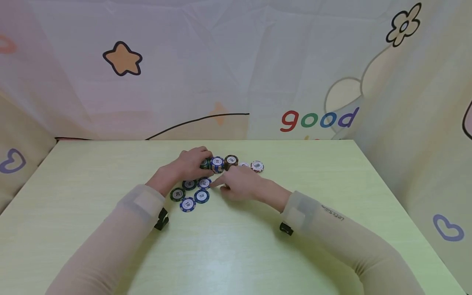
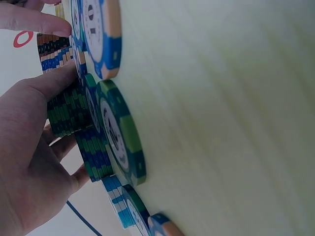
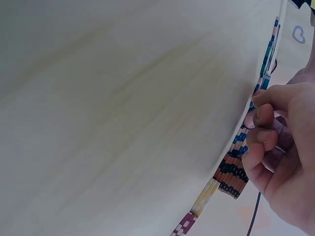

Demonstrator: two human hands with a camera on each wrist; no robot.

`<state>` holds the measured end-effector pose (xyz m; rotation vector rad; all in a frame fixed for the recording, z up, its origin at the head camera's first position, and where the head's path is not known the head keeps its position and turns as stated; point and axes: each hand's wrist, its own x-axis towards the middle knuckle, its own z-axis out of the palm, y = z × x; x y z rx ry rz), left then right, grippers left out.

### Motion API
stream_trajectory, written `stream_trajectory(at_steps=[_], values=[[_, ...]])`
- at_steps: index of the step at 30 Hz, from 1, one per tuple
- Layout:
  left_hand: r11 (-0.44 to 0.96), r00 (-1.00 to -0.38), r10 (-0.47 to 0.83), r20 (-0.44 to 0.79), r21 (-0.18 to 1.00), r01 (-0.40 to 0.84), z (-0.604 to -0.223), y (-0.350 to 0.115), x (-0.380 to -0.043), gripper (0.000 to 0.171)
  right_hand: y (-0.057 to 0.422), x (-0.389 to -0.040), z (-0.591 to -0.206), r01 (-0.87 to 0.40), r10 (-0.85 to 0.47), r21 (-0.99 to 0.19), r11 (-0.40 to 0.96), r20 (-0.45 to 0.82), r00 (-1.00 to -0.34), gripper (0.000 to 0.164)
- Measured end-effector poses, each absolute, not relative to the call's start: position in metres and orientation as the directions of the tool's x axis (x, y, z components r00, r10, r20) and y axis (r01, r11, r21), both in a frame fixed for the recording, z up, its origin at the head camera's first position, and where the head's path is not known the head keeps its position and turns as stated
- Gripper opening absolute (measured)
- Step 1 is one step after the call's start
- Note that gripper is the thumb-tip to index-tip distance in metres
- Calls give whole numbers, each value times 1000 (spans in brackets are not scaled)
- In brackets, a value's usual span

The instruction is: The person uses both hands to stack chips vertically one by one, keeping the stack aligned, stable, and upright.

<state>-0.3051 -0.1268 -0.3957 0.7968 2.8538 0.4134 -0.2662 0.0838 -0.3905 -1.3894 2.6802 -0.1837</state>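
My left hand (image 1: 192, 162) reaches round a stack of green poker chips (image 2: 71, 112), thumb on the near side and fingers behind. Beside it stands a stack of green-and-blue chips (image 2: 93, 153). My right hand (image 1: 241, 182) stretches its index finger to the edge of a blue poker chip marked 10 (image 1: 204, 183), with the other fingers curled and holding nothing. That chip lies flat in a ring with other single chips: a green chip (image 1: 178, 194), another blue 10 chip (image 1: 187, 204) and dark blue ones (image 1: 201, 196).
Along the back runs a row of chip stacks: a blue stack (image 1: 217, 164), a brown stack (image 1: 231, 160), a low yellow stack (image 3: 204, 197) and a white-and-purple one (image 1: 257, 166). A light blue stack (image 2: 118, 201) stands left of the green ones. A printed curtain (image 1: 206, 73) hangs behind the table (image 1: 228, 254).
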Motion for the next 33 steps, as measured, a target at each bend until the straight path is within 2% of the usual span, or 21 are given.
stream_trajectory(at_steps=[6,13,24,33], values=[[822,-849,524,-71,303,482,-396,-127,-306,48,86,-267,-392,-812,-824,-149,564,-33,-566,35],[814,-843,534,-65,310,491,-397,-127,-306,48,85,-267,-388,-792,-808,-163,589,-121,-576,43],[817,-847,527,-67,315,483,-394,-126,-304,47,88,-269,-379,-771,-798,-208,602,-118,-591,32],[817,-848,527,-62,313,485,-393,-125,-304,47,94,-273,-379,-730,-768,-252,635,-106,-632,27]])
